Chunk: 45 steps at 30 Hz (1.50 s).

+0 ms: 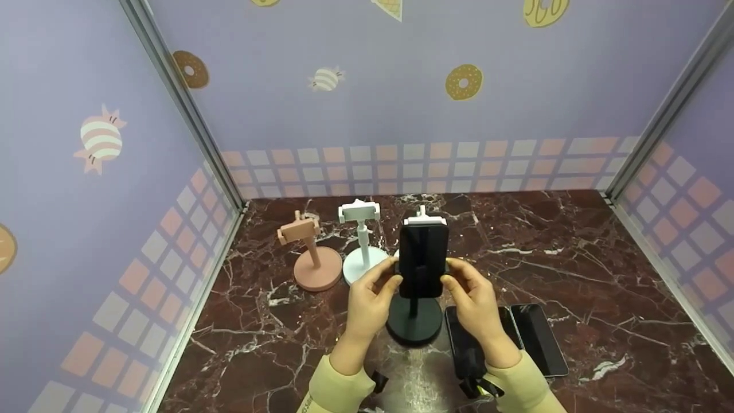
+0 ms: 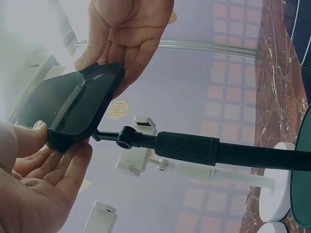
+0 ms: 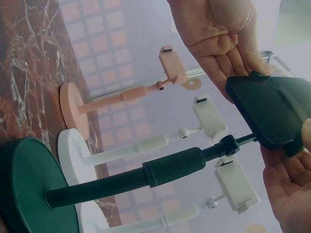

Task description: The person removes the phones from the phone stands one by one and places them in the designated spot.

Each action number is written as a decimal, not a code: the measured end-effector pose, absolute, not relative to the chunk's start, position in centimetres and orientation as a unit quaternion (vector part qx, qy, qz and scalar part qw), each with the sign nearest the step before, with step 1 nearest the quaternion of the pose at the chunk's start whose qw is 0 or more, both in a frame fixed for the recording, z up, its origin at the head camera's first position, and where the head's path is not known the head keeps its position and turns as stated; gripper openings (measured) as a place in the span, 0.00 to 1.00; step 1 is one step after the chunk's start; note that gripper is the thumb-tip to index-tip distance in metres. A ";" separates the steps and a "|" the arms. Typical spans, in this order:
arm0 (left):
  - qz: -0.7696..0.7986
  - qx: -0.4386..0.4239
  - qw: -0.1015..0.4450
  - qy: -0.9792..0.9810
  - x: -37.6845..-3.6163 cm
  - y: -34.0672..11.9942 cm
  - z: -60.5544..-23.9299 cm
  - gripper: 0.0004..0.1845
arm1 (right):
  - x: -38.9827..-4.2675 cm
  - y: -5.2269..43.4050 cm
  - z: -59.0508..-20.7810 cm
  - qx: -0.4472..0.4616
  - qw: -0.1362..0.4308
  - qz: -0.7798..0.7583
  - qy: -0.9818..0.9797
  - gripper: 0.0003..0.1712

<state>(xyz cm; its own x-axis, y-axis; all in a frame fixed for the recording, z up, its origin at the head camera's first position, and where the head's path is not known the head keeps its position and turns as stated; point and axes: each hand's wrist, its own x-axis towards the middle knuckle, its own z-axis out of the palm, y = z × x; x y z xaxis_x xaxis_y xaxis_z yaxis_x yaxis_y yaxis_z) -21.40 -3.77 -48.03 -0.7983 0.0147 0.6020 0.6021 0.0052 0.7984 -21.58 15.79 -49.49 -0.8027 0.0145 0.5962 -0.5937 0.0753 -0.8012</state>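
A black smartphone (image 1: 424, 258) sits upright in the clamp of a black phone stand (image 1: 415, 324), its dark screen facing me. My left hand (image 1: 368, 301) holds the left side of the clamp, thumb in front and fingers behind. On the opposite side my right hand (image 1: 477, 298) pinches the other clamp end the same way. In the left wrist view the phone (image 2: 77, 102) lies between both thumbs, above the stand's ribbed collar (image 2: 187, 148). The right wrist view shows the stand's round base (image 3: 34, 189) on the table.
Behind the hands stand a pink phone stand (image 1: 317, 269) and a white one (image 1: 365, 258). Another white stand (image 1: 424, 219) is mostly hidden by the phone. Two dark phones lie on the marble table by my right forearm, the outer phone (image 1: 539, 338) farther right. Patterned panels enclose the table.
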 end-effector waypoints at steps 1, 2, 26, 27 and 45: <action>-0.668 -0.230 0.220 -0.673 -21.4 -3.8 -48.1 0.19 | -21.6 15.8 -49.5 0.209 0.235 0.647 -0.695 0.14; -0.668 -0.231 0.220 -0.672 -21.4 -3.8 -48.2 0.18 | -21.6 15.9 -49.6 0.211 0.234 0.646 -0.695 0.14; -0.648 -0.221 0.209 -0.698 -21.2 -3.8 -48.4 0.17 | -21.2 16.7 -48.3 0.196 0.189 0.620 -0.736 0.15; -0.649 -0.219 0.208 -0.699 -21.2 -3.8 -48.3 0.17 | -21.2 16.8 -48.1 0.193 0.186 0.614 -0.743 0.16; -0.659 -0.208 0.187 -0.698 -21.3 -3.8 -48.3 0.18 | -21.7 16.0 -42.2 0.256 0.255 0.468 -0.807 0.41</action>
